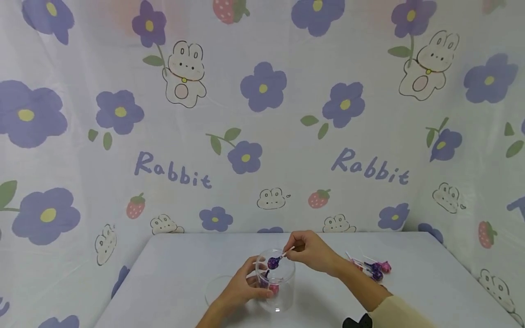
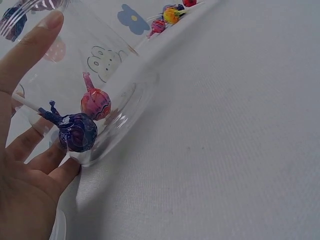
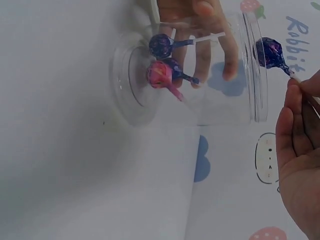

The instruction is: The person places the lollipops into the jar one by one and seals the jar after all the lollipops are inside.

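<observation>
A clear plastic jar (image 1: 287, 291) stands upright on the table, with my left hand (image 1: 241, 286) gripping its left side, thumb across the front. Above the open mouth, a purple-wrapped lollipop (image 1: 273, 263) hangs head down and tilted. My right hand (image 1: 313, 253) pinches its white stick between thumb and fingertips. In the right wrist view, the lollipop's head (image 3: 270, 52) is just at the jar's rim. Inside near the bottom lie a pink lollipop (image 3: 159, 75), a purple lollipop (image 3: 161, 46) and another dark one partly hidden behind the pink one.
Several loose lollipops (image 1: 376, 274) lie in a pile on the white table (image 1: 328, 303), right of the jar and beyond my right forearm. A clear round lid (image 1: 206, 290) lies left of my left hand. A patterned curtain (image 1: 287, 136) hangs behind the table.
</observation>
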Demonstrator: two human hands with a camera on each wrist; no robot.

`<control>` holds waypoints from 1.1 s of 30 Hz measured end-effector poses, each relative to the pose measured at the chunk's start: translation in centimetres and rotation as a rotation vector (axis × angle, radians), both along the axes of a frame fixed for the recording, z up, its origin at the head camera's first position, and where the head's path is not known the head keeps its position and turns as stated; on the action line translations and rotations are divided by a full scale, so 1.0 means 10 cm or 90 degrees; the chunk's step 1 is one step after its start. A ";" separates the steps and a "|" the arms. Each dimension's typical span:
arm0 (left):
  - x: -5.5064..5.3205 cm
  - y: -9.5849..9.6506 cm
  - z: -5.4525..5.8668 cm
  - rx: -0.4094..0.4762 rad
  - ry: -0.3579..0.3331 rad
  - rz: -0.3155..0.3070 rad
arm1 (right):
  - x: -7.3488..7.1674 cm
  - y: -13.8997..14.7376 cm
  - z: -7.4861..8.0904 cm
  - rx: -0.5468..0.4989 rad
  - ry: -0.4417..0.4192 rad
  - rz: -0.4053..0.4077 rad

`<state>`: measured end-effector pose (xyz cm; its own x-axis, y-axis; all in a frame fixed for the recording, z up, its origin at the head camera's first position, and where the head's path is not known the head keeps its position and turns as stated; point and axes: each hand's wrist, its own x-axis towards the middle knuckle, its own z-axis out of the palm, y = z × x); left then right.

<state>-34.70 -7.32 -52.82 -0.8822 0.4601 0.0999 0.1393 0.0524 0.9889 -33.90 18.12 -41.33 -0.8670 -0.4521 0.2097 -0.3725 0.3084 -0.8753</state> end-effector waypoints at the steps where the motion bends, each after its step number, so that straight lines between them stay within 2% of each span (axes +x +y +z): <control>1: 0.01 0.00 0.00 0.000 -0.001 0.001 | 0.00 -0.03 -0.02 0.001 0.002 0.004; 7: 0.02 -0.01 0.01 0.007 0.007 -0.003 | 0.00 -0.15 -0.04 0.014 0.019 0.021; 17: 0.02 -0.03 0.01 0.033 -0.009 -0.032 | 0.00 -0.28 -0.05 0.122 0.087 0.088; 26: 0.01 -0.02 -0.02 0.032 0.008 -0.036 | -0.02 -0.31 -0.06 0.174 0.111 0.136; 33: -0.01 -0.03 -0.03 0.036 -0.011 -0.038 | -0.03 -0.35 -0.03 0.199 0.116 0.172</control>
<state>-34.77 -7.66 -53.17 -0.8553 0.5059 0.1123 0.1239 -0.0108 0.9922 -34.15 14.62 -41.60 -0.6708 -0.7229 0.1656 -0.6152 0.4177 -0.6686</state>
